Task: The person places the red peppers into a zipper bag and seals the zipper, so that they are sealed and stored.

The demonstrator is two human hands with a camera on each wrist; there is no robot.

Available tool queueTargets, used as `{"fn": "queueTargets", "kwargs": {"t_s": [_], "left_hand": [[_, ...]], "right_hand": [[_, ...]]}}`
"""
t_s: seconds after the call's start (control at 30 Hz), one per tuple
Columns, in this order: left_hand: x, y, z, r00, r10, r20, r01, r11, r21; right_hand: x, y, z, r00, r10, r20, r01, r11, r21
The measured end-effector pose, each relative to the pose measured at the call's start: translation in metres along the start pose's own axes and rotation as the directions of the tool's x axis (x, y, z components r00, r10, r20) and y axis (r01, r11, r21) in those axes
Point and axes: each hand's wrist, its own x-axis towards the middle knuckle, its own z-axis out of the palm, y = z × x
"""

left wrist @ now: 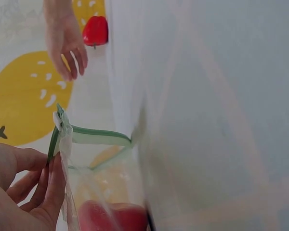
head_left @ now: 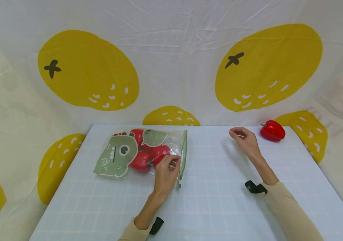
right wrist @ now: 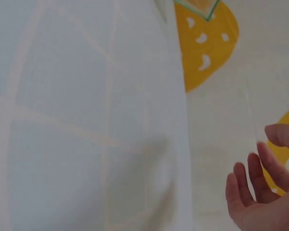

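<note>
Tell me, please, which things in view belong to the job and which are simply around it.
Job: zip bag, pinched by left hand; red peppers inside; probably loose red pepper near right hand.
Around it: patterned backdrop; checked tabletop.

Wrist views look dimmer than the head's — glare flecks the bag (head_left: 119,158).

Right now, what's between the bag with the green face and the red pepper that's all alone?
In the head view, the right hand is between the bag and the lone pepper, with bare table from hand to bag.
</note>
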Motion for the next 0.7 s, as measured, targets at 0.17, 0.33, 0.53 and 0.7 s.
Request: {"fn": "queueTargets", "kwargs": {"t_s": [0.17,0.33,0.53,0.7], "left_hand": [[0.0,0.0,0.0,1.0,0.003,-0.003,-0.003,1.0,0.0],[-0.001,0.0,-0.001,1.0,0.0,-0.002,0.0,1.0,-0.006],[0.0,-0.002,0.0,1.0,0.01,-0.004,-0.01,1.0,-0.01],[-0.001,-0.001,0.0,1.0,0.009,-0.006,-0.009,1.0,-0.002]], "right_hand": [[0.002,0.005,-0.013,0.999,0.012,-0.051,-0.014,1.0,-0.027],[0.005,0.013,-0.024,0.994,0.003,-0.111,-0.01,0.998,-0.064],[0.01,0.02,-0.036,0.982,0.005,-0.191,-0.022,0.996,-0.089],[0.013,0.023,-0.045,0.967,-0.015,-0.253,-0.019,0.991,-0.131]]}}
